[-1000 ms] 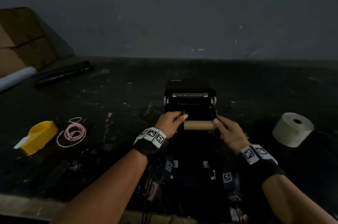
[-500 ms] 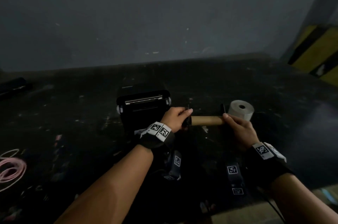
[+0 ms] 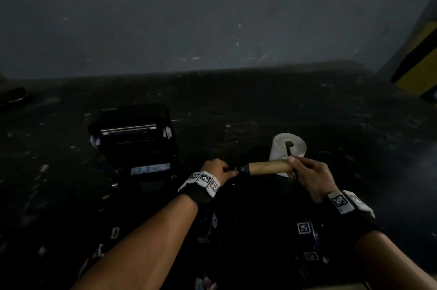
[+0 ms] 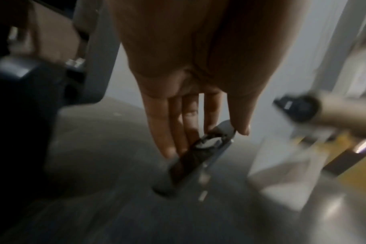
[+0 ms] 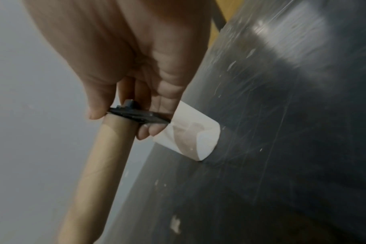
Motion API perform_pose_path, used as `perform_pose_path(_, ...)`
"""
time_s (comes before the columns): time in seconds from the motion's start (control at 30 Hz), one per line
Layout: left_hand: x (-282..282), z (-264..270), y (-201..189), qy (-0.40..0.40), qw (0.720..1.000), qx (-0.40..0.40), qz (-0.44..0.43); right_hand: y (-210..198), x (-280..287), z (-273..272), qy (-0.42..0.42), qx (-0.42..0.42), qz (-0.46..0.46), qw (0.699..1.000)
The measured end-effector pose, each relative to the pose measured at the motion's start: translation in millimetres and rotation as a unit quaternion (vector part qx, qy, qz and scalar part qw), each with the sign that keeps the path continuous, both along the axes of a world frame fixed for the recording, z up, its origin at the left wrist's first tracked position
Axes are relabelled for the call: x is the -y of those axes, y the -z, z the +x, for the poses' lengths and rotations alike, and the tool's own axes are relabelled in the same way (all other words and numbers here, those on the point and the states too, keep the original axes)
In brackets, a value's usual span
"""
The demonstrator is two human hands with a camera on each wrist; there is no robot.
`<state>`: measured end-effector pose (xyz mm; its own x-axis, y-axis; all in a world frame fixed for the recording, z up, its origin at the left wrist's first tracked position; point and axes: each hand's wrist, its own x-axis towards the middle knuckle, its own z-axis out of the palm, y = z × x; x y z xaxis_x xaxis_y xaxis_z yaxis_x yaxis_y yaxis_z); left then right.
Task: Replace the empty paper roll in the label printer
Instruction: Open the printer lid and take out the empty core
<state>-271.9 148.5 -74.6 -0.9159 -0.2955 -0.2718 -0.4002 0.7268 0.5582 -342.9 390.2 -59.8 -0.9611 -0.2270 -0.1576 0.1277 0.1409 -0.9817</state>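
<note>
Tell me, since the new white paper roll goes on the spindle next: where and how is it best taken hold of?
Take the white paper roll by its curved outer wall, coming from above with thumb and fingers on opposite sides. It stands on end on the table, hole up, so the wall is free all round. The right hand, nearest it, would likely suit, but it holds the empty cardboard core.
</note>
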Motion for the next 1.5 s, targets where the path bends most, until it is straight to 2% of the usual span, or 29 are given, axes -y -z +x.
perform_pose_path(0.1,-10.1,4.0,22.8,-0.024,0.998,0.048,-0.036,5.9,-3.7,-10.4,-0.027,0.007,0.004,1.000)
perform_pose_path(0.23,-13.9,7.8,37.9,-0.046,0.993,0.076,-0.076,9.2,-3.9,-22.2,-0.049,-0.020,0.057,0.997)
perform_pose_path(0.43,-11.7,13.0,51.5,-0.050,0.989,0.106,-0.088,6.1,-0.8,-25.1,-0.083,-0.062,0.090,0.991)
perform_pose_path(0.53,-15.0,7.8,42.7,-0.063,0.995,0.065,-0.053,5.1,1.1,-25.5,-0.095,-0.049,0.081,0.991)
perform_pose_path(0.63,-16.1,-5.4,13.5,-0.077,0.996,0.002,-0.043,-1.4,3.0,-27.2,-0.089,-0.020,0.045,0.995)
perform_pose_path(0.73,-8.9,-12.0,-15.9,-0.101,0.993,-0.044,0.032,-8.1,4.6,-29.4,-0.076,0.001,-0.010,0.997)
perform_pose_path(0.83,-6.8,-7.7,-32.7,-0.121,0.960,-0.070,0.242,-9.8,7.5,-32.0,-0.072,0.008,-0.026,0.997)
perform_pose_path(0.9,-9.6,-1.9,-37.2,-0.080,0.949,-0.051,0.300,-10.7,11.8,-31.2,-0.077,0.024,-0.034,0.996)
perform_pose_path(1.0,-8.5,1.1,-32.9,0.012,0.968,-0.026,0.250,-12.2,19.3,-26.4,-0.102,0.041,-0.045,0.993)
perform_pose_path(1.07,-5.1,1.2,-25.9,0.037,0.978,-0.038,0.203,-10.9,22.9,-24.4,-0.114,0.051,-0.057,0.991)
perform_pose_path(1.17,-3.9,6.4,-22.4,0.015,0.975,-0.066,0.212,-7.8,23.7,-23.3,-0.117,0.083,-0.079,0.986)
perform_pose_path(1.33,-10.5,13.2,-14.8,0.008,0.962,-0.048,0.270,1.7,18.8,-20.2,-0.112,0.118,-0.085,0.983)
perform_pose_path(1.5,-17.6,10.6,-1.7,0.004,0.972,-0.051,0.230,10.8,14.7,-19.0,-0.099,0.132,-0.084,0.983)
